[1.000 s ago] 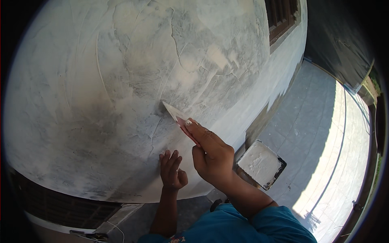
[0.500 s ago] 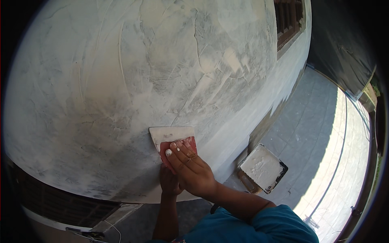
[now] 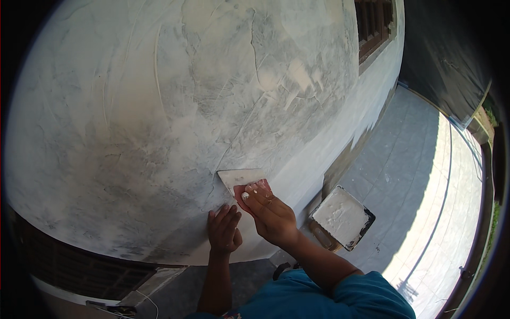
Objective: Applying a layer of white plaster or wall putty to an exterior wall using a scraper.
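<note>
Plainly, a broad spreader (image 3: 240, 176) with a pale blade and a red handle was held in the right hand (image 3: 273, 215). The fingers were laid along the red part and pressed close upon it, so that no gap was seen; the thumb was hidden, and its place could not be made out. The spreader was held at the face of the wall (image 3: 133, 106), toward the near edge of that wall, with the far edge of its blade seemingly set against the coating. White smears were seen on the fingertips.

The left hand (image 3: 224, 229) was rested on the wall, just beside the spreader and closer to the near edge. Its fingers were stretched out and its thumb was held apart; nothing was seen to be gripped in it.

The wall was covered in uneven white and grey patches, crossed by thin ridges. A brown-framed window (image 3: 373, 29) was set near its far right corner.

On the tiled floor (image 3: 406, 175), beside the base edge of the wall, white paste (image 3: 340, 212) was held in a square tray (image 3: 370, 219), blackened at its right corner. Beyond the far edge of the floor, a dark sheet (image 3: 443, 58) was seen.
</note>
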A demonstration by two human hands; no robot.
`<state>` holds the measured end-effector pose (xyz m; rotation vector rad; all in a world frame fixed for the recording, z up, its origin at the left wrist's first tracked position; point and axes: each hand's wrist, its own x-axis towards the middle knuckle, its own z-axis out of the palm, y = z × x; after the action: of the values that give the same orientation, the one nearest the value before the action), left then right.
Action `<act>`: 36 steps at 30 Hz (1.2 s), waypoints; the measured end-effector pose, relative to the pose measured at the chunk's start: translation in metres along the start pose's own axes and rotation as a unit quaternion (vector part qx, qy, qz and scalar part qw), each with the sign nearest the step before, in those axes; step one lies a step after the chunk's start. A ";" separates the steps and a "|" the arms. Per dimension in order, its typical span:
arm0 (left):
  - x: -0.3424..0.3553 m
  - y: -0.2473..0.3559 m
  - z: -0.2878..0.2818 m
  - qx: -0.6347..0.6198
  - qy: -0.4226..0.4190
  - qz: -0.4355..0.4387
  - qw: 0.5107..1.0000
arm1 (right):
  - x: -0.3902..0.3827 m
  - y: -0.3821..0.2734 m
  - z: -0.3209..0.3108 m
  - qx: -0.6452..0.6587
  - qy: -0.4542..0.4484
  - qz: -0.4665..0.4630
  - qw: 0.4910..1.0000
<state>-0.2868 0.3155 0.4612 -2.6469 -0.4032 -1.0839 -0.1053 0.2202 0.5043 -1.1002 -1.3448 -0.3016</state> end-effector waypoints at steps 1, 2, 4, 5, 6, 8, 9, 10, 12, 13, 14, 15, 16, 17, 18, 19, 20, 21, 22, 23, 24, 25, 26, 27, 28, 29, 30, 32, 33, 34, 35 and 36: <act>-0.002 -0.001 0.000 0.001 -0.003 -0.002 1.000 | 0.007 -0.003 -0.006 0.001 0.025 0.003 1.000; -0.002 0.000 -0.001 0.003 -0.004 -0.006 1.000 | 0.019 -0.007 -0.016 0.004 0.048 0.006 0.999; -0.001 0.000 -0.002 -0.008 0.011 -0.009 1.000 | 0.063 -0.009 -0.034 -0.052 0.124 0.013 0.991; 0.001 0.002 -0.002 -0.010 0.011 -0.011 1.000 | 0.080 -0.004 -0.037 -0.069 0.141 0.023 0.987; 0.003 0.003 -0.002 -0.012 0.013 -0.010 1.000 | 0.091 -0.001 -0.038 -0.085 0.158 0.033 0.983; 0.005 0.004 -0.001 -0.016 0.016 -0.005 1.000 | 0.093 0.005 -0.023 -0.099 0.126 -0.018 0.987; 0.005 0.005 -0.001 -0.016 0.011 -0.005 1.000 | 0.078 0.001 -0.010 -0.093 0.089 -0.018 0.992; 0.004 0.004 -0.001 -0.013 0.005 -0.007 1.000 | 0.061 -0.005 0.002 -0.086 0.051 -0.024 0.995; 0.001 0.003 0.003 -0.018 0.008 -0.007 1.000 | 0.022 -0.020 0.012 -0.055 -0.001 -0.025 0.998; -0.001 0.004 0.003 -0.019 0.006 -0.010 1.000 | 0.013 -0.026 0.010 -0.054 -0.004 -0.026 0.998; -0.001 0.004 0.003 -0.020 0.006 -0.014 1.000 | 0.006 -0.031 0.004 0.005 -0.004 0.047 0.999; 0.004 0.005 0.000 -0.032 0.010 -0.004 0.999 | 0.000 -0.037 -0.005 0.061 -0.003 0.126 0.990; 0.008 0.007 -0.002 -0.045 0.013 0.005 0.999 | 0.000 -0.039 -0.020 0.097 0.005 0.215 0.972; 0.011 0.008 -0.002 -0.055 0.022 -0.001 0.998 | -0.004 -0.033 -0.029 0.184 0.043 0.301 0.935; 0.009 0.009 -0.004 -0.064 0.019 -0.006 0.998 | -0.007 -0.027 -0.038 0.265 0.083 0.384 0.881; 0.007 0.008 -0.003 -0.073 0.020 -0.015 0.997 | -0.006 -0.018 -0.050 0.371 0.115 0.418 0.821; 0.005 0.008 -0.003 -0.084 0.021 -0.023 0.996 | -0.005 -0.010 -0.062 0.469 0.150 0.446 0.748; 0.004 0.010 -0.002 -0.086 0.020 -0.036 0.995 | -0.004 -0.006 -0.074 0.485 0.166 0.476 0.714; 0.003 0.014 0.000 -0.099 0.027 -0.053 0.993 | -0.008 -0.003 -0.083 0.472 0.171 0.484 0.717; 0.001 0.018 -0.001 -0.110 0.030 -0.066 0.991 | -0.013 -0.001 -0.091 0.479 0.184 0.491 0.704; -0.003 0.023 0.001 -0.121 0.032 -0.080 0.989 | -0.019 0.002 -0.098 0.486 0.196 0.498 0.690; -0.010 0.027 0.004 -0.133 0.028 -0.086 0.987 | -0.026 0.005 -0.103 0.479 0.213 0.510 0.682; -0.021 0.032 0.008 -0.154 0.025 -0.112 0.981 | -0.033 0.009 -0.109 0.468 0.214 0.519 0.682; -0.034 0.039 0.014 -0.173 0.022 -0.138 0.975 | -0.040 0.014 -0.115 0.451 0.223 0.535 0.679; -0.050 0.048 0.020 -0.178 0.017 -0.151 0.972 | -0.049 0.022 -0.118 0.436 0.226 0.552 0.674; -0.066 0.059 0.028 -0.201 -0.026 -0.200 0.959 | -0.064 0.038 -0.122 0.429 0.222 0.562 0.672; -0.084 0.070 0.037 -0.224 -0.068 -0.248 0.940 | -0.089 0.061 -0.127 0.345 0.189 0.588 0.707; -0.145 0.085 0.059 -0.225 -0.192 -0.280 0.913 | -0.149 0.113 -0.144 0.213 0.154 0.639 0.723; -0.182 0.094 0.071 -0.211 -0.377 -0.317 0.844 | -0.185 0.139 -0.159 0.167 0.156 0.668 0.709; -0.210 0.103 0.080 -0.191 -0.547 -0.339 0.742 | -0.216 0.160 -0.175 0.158 0.183 0.685 0.688; -0.230 0.110 0.082 -0.195 -0.549 -0.351 0.733 | -0.234 0.170 -0.193 0.125 0.182 0.688 0.691; -0.247 0.119 0.081 -0.196 -0.622 -0.349 0.673 | -0.247 0.179 -0.209 0.124 0.167 0.696 0.688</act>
<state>-0.3627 0.1934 0.2143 -3.2494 -1.6480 0.9675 0.0882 0.0510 0.2391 -1.4326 0.0454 0.7691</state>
